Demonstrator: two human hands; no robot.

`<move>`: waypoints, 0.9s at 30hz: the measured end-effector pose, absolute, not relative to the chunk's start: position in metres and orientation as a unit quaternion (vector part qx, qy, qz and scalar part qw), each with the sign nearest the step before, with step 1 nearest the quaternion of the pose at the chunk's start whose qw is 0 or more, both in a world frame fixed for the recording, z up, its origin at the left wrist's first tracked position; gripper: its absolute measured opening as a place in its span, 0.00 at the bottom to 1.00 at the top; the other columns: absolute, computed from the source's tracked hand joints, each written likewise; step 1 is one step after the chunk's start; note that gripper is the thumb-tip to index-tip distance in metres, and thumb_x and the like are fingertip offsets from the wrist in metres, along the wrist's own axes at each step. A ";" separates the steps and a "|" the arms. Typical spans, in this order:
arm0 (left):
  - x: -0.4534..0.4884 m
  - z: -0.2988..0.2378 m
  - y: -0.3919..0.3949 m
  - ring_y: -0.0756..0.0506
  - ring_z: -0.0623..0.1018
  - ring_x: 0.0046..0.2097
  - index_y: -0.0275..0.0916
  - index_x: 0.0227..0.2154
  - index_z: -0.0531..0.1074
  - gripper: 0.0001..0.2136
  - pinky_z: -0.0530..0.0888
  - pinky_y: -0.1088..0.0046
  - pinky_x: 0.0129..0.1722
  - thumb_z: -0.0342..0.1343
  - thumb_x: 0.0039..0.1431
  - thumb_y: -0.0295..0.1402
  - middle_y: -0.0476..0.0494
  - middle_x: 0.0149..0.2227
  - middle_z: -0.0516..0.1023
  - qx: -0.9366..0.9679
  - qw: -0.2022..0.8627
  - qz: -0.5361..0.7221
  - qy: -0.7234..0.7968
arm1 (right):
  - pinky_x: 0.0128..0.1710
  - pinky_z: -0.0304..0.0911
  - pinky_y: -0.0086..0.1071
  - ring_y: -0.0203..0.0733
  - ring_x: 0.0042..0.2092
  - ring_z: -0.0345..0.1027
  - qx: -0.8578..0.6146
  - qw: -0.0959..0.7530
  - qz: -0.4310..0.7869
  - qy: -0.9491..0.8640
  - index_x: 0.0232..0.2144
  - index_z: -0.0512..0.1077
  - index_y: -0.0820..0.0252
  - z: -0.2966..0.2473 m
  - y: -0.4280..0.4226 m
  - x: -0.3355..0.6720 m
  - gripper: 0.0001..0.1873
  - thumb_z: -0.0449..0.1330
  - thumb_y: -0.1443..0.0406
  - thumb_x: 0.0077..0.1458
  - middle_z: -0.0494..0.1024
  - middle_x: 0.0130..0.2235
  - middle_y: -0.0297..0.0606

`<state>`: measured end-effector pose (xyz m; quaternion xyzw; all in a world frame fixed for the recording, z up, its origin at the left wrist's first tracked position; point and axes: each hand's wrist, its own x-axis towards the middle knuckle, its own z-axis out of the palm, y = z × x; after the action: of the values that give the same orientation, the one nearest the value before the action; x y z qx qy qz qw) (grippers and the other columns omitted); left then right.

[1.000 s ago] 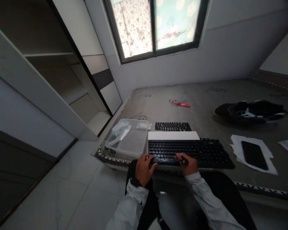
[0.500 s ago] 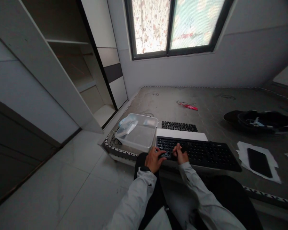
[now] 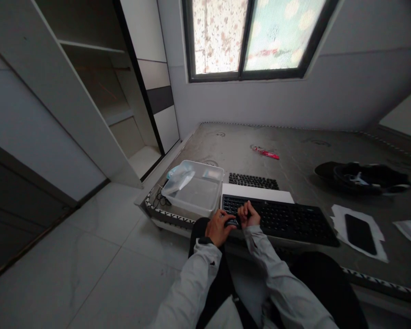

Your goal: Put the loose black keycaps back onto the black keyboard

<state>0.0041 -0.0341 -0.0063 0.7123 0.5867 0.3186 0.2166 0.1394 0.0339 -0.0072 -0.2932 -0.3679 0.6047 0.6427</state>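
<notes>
A black computer keyboard lies across a white board near the front edge of the mattress. My left hand is closed on the keyboard's near left corner, thumb in front and fingers over the top. Close beside it, my right hand is curled over the keyboard's left part. Its fingertips are pressed together, and whatever they hold is hidden. Behind the board sits a set of black keys in rows.
To the left stands a clear plastic tub with plastic bags inside. A black cap and a phone on white paper are at the right. A red strip lies farther back. An open wardrobe borders the left side.
My right hand has moved left, closer to my left hand, and its fingers have turned upward. My left hand stays at the keyboard corner. The view has shifted slightly.
</notes>
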 end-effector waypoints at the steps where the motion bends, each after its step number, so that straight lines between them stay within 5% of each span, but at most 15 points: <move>1: 0.004 -0.006 -0.034 0.47 0.73 0.48 0.52 0.47 0.73 0.17 0.71 0.70 0.46 0.62 0.53 0.36 0.49 0.48 0.68 0.713 0.218 0.316 0.586 | 0.15 0.40 0.31 0.30 0.14 0.40 -0.298 0.642 0.602 -0.369 0.11 0.53 0.56 -0.009 0.035 0.138 0.30 0.57 0.47 0.52 0.47 0.10 0.25; 20: 0.006 -0.004 -0.030 0.47 0.73 0.46 0.47 0.44 0.74 0.12 0.72 0.70 0.45 0.58 0.55 0.34 0.48 0.46 0.69 0.702 0.211 0.329 0.595 | 0.13 0.39 0.27 0.27 0.14 0.41 -0.408 0.616 0.563 -0.370 0.12 0.53 0.55 -0.013 0.041 0.111 0.31 0.65 0.43 0.39 0.50 0.12 0.23; 27: 0.005 0.001 -0.031 0.47 0.74 0.45 0.47 0.41 0.75 0.11 0.72 0.69 0.46 0.54 0.56 0.31 0.48 0.45 0.70 0.697 0.214 0.343 0.593 | 0.12 0.40 0.27 0.28 0.13 0.42 -0.399 0.622 0.548 -0.391 0.12 0.55 0.56 -0.012 0.038 0.109 0.31 0.62 0.41 0.42 0.52 0.11 0.24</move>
<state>0.0054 -0.0314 0.0011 0.6965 0.5928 0.3429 0.2142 0.1091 0.0382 -0.0123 -0.3995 -0.3905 0.5484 0.6222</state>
